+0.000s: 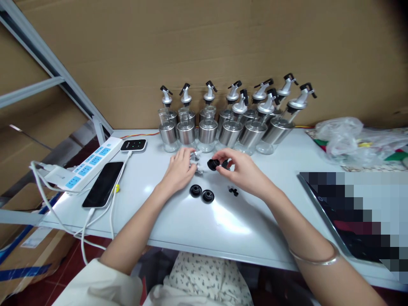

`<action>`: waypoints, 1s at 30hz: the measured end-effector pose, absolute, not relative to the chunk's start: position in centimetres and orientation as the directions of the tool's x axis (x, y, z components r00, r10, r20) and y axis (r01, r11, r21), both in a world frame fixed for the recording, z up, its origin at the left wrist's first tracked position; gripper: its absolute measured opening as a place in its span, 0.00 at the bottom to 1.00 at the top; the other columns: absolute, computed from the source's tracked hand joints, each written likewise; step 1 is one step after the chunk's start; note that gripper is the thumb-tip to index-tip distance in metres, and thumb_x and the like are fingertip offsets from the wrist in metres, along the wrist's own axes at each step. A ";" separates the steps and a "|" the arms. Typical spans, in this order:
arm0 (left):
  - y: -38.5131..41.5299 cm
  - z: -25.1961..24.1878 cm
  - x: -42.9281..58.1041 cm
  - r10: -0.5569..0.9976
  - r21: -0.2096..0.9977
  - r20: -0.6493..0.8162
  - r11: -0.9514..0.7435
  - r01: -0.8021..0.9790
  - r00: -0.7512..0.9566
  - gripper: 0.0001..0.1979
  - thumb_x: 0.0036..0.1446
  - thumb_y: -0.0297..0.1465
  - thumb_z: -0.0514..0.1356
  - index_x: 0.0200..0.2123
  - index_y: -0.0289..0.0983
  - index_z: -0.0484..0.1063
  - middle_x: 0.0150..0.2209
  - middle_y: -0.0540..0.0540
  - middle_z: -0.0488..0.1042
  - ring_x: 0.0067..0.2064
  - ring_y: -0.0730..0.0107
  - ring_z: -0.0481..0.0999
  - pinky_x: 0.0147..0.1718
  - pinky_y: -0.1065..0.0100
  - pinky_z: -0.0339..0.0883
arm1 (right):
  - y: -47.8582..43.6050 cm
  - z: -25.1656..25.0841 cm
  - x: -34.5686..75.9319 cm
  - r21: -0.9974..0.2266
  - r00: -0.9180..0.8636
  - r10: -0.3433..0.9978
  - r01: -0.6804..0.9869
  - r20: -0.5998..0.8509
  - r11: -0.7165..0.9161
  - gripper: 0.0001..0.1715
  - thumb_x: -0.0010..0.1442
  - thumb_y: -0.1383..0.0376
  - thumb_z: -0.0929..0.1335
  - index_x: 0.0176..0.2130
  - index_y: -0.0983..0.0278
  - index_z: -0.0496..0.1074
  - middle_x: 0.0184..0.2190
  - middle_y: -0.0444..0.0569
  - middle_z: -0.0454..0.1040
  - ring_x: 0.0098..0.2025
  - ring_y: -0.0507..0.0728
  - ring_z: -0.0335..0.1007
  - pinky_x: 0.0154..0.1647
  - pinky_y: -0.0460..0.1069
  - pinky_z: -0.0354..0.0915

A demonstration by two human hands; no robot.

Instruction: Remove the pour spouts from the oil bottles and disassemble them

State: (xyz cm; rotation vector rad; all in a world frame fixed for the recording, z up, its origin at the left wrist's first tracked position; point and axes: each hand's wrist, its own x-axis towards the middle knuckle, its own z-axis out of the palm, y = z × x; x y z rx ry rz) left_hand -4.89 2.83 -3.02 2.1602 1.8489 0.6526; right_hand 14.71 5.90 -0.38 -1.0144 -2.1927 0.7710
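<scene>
A black ribbed stopper (pixel 213 164) is pinched in the fingertips of my right hand (pixel 241 171), held just above the table. Another small dark piece (pixel 225 164) shows behind those fingers, partly hidden. My left hand (pixel 180 170) lies on the table with its thumb and fingers around a silver pourer spout (pixel 195 155); a second silver spout (pixel 200 169) is by the thumb. Two round black stoppers (pixel 202 193) lie side by side nearer me. Several tiny black pieces (pixel 233 191) sit below my right hand.
Steel-sleeved glass bottles (pixel 208 131) stand in two rows at the back; three in front have bare necks, others carry pourers. At left are a power strip (pixel 92 163), a phone (pixel 103 185), a small black device (pixel 134 145) and white cables. Plastic bags (pixel 350 136) lie at right.
</scene>
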 end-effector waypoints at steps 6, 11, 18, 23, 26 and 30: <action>2.5 -3.0 -5.0 0.966 0.479 0.127 -0.258 0.839 0.225 0.27 0.59 0.41 0.52 0.59 0.40 0.51 0.57 0.39 0.56 0.60 0.56 0.58 0.57 0.50 0.53 | 5.6 -0.7 14.7 -0.619 -0.707 0.697 0.496 0.119 0.609 0.12 0.50 0.75 0.65 0.35 0.64 0.71 0.32 0.48 0.74 0.33 0.55 0.69 0.34 0.49 0.63; 2.7 -3.3 -5.1 0.953 0.471 0.123 -0.301 0.829 0.276 0.28 0.59 0.43 0.54 0.60 0.44 0.52 0.61 0.39 0.52 0.62 0.53 0.56 0.58 0.51 0.53 | 5.4 -0.6 14.5 -0.645 -0.733 0.680 0.514 0.013 0.566 0.12 0.52 0.75 0.64 0.35 0.64 0.72 0.30 0.50 0.76 0.32 0.56 0.72 0.35 0.50 0.66; 2.9 -3.6 -4.9 0.957 0.420 0.118 -0.291 0.860 0.265 0.18 0.61 0.36 0.51 0.54 0.42 0.60 0.61 0.38 0.51 0.61 0.53 0.57 0.57 0.49 0.54 | 4.9 -0.2 14.0 -0.767 -0.734 0.679 0.449 -0.025 0.458 0.11 0.56 0.73 0.62 0.38 0.64 0.71 0.35 0.49 0.78 0.37 0.54 0.75 0.39 0.49 0.68; 3.0 -3.8 -5.0 0.970 0.444 0.137 -0.242 0.863 0.201 0.19 0.60 0.34 0.53 0.54 0.39 0.57 0.59 0.38 0.54 0.60 0.54 0.60 0.56 0.50 0.55 | 5.6 -0.8 14.0 -0.679 -0.579 0.815 0.587 0.030 0.442 0.16 0.60 0.68 0.60 0.44 0.66 0.72 0.42 0.55 0.78 0.42 0.59 0.74 0.44 0.54 0.67; 3.1 -4.1 -5.2 0.960 0.463 0.149 -0.281 0.841 0.239 0.27 0.58 0.37 0.56 0.58 0.39 0.51 0.58 0.39 0.57 0.60 0.55 0.59 0.57 0.51 0.54 | 5.8 -1.7 13.9 -0.693 -0.640 0.764 0.516 0.078 0.503 0.20 0.61 0.67 0.60 0.50 0.65 0.71 0.52 0.56 0.72 0.52 0.62 0.70 0.51 0.57 0.65; 3.4 -4.7 -5.1 0.945 0.412 0.179 -0.324 0.852 0.273 0.29 0.58 0.37 0.56 0.60 0.40 0.50 0.55 0.40 0.60 0.58 0.56 0.60 0.56 0.51 0.54 | 5.4 -2.4 13.4 -0.714 -0.727 0.678 0.418 0.107 0.561 0.25 0.60 0.68 0.60 0.56 0.64 0.66 0.58 0.55 0.65 0.59 0.61 0.62 0.59 0.60 0.59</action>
